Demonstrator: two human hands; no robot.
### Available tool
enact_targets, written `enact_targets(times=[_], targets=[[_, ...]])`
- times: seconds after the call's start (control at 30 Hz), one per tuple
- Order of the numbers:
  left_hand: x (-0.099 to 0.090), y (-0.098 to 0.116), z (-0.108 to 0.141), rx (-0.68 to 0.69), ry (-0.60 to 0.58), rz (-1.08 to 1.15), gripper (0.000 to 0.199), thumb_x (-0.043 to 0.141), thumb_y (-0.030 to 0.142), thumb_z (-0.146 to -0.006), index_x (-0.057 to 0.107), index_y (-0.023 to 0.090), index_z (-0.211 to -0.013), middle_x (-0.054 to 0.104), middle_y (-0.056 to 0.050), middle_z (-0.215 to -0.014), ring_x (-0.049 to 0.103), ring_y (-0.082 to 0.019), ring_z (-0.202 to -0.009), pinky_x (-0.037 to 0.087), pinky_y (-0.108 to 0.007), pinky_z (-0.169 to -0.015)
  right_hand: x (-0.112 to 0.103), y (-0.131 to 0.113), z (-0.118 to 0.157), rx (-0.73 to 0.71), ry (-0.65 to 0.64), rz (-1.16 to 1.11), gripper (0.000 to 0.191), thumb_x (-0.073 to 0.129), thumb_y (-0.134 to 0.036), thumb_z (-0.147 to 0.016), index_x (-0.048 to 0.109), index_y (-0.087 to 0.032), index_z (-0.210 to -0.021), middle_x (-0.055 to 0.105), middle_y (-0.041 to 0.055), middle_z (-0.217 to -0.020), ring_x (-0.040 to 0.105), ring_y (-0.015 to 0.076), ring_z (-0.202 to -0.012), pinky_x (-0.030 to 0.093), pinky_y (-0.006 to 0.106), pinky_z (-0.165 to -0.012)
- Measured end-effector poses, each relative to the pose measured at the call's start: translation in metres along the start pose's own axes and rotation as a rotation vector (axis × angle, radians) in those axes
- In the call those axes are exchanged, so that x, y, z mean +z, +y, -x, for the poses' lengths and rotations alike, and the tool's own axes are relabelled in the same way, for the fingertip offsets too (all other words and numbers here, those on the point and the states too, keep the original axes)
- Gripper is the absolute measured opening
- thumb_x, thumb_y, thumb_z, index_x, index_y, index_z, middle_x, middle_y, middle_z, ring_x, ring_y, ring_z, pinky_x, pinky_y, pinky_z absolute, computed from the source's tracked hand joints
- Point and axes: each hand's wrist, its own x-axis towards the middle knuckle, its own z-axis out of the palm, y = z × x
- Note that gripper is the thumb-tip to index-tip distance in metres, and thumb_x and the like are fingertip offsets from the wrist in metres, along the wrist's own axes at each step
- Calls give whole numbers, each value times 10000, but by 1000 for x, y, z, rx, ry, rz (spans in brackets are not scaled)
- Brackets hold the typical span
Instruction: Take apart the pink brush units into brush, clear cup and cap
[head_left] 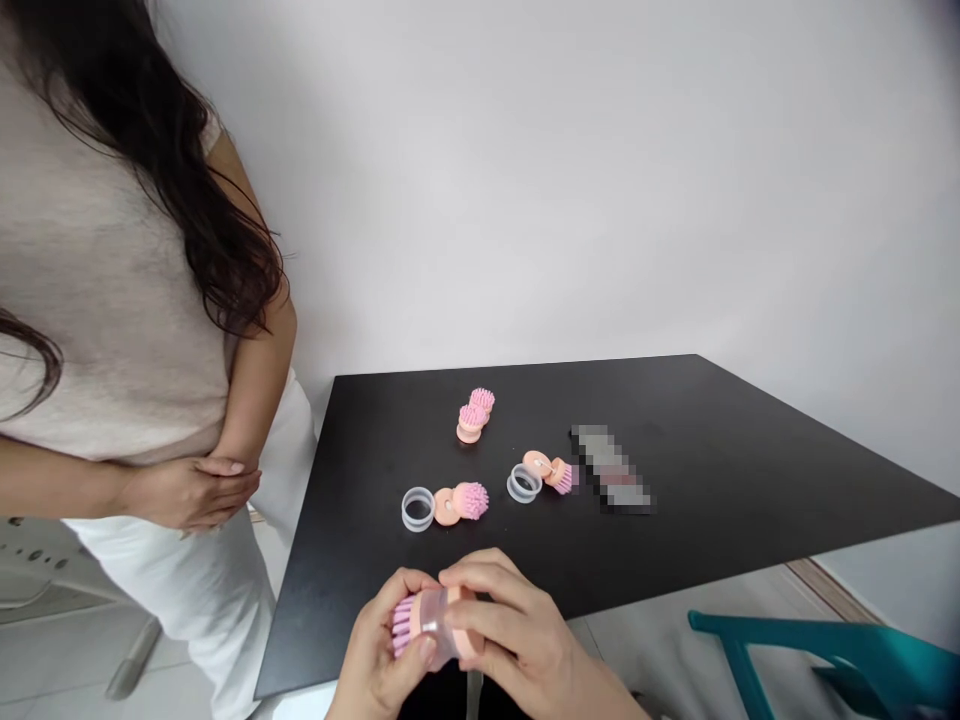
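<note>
Pink bristles top a small round brush that is held in mid-air by both hands near the close edge of a black rectangular table. Its bristle end is pinched by the left hand, with the thumb brought against a translucent plastic collar. Its peach-coloured end is gripped by the right hand, with the fingers curled over it and the palm kept at 3 o'clock. The collar is thus set between the two grips, and neither hand can be called nearer, since the brush is touched by both. Its long axis is laid almost level from 9 to 3 o'clock, with the bristles pointed towards 9. Whether the collar is seated fully (fingers cover much of it) cannot be told.

At 12 o'clock from the hands, a loose translucent plastic ring is placed beside a flat peach disc and a pink-bristled peach brush. A similar trio is seen at 1 o'clock. Farther off at 12, two paired pink brushes are stood close together.
</note>
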Motion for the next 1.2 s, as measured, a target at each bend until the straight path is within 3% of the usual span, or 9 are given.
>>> enact_targets(times=[0.1,0.17,0.3,0.43,0.53,0.67,0.83,1.03,1.2], targets=[[5,-5,9,-106,-22,159,533,680,653,-783,591,170,-989,533,6,-713,438,-109,-588,357,-216,-566,-2,-5,10,280,-85,-3,815,820,-347,-778,393,-347,-1473,347,98,-1540,521,281,-1245,501,402,-1010],[7,-5,15,-90,17,115,494,715,606,-781,598,172,-986,564,-12,-769,471,-121,-645,373,-217,-603,-3,-11,14,484,-91,-42,1029,891,-382,-676,310,-319,-1523,403,117,-1484,585,267,-1146,535,379,-961],[11,-6,22,-35,33,-18,445,729,564,-784,610,187,-988,605,-27,-828,505,-143,-707,394,-231,-660,-8,-27,17,587,-169,-29,478,714,-206,-861,588,-321,-1308,603,37,-1195,620,211,-1056,514,339,-974],[16,-8,22,-125,-62,59,478,671,623,-812,592,181,-975,545,10,-714,439,-111,-596,360,-216,-572,-12,-29,29,630,-207,-48,816,798,-179,-769,423,-436,-1447,386,-2,-1526,438,265,-1362,430,363,-1099],[24,-7,21,-115,-41,46,475,734,590,-775,605,170,-956,555,1,-752,441,-109,-634,360,-207,-590,-11,-27,35,685,-160,-26,888,853,-274,-730,387,-404,-1475,440,30,-1469,514,261,-1276,461,373,-1064],[35,-2,18,-254,-94,205,452,735,568,-791,616,154,-926,544,-1,-699,442,-105,-600,376,-206,-558,-15,-36,34,565,-121,38,441,768,-140,-790,622,-318,-1166,584,8,-1164,605,188,-1044,513,307,-945],[29,4,16,-544,-83,475,499,711,626,-795,605,140,-841,564,-23,-627,440,-89,-514,288,-183,-468,-42,-52,45,294,34,166,269,576,-44,-868,606,-268,-1015,578,34,-1101,585,192,-1066,517,300,-911],[27,14,16,-440,-147,430,426,726,558,-816,646,151,-912,545,-12,-704,409,-100,-605,371,-215,-602,-74,5,75,631,257,425,360,645,-170,-837,606,-289,-1175,596,50,-1161,656,201,-902,581,371,-848],[42,8,14,-365,-97,204,490,802,586,-706,655,173,-923,520,-3,-741,392,-123,-668,341,-227,-630,-82,68,94,644,319,658,361,656,-189,-828,626,-219,-1187,624,109,-1107,602,319,-1062,533,545,-934]])
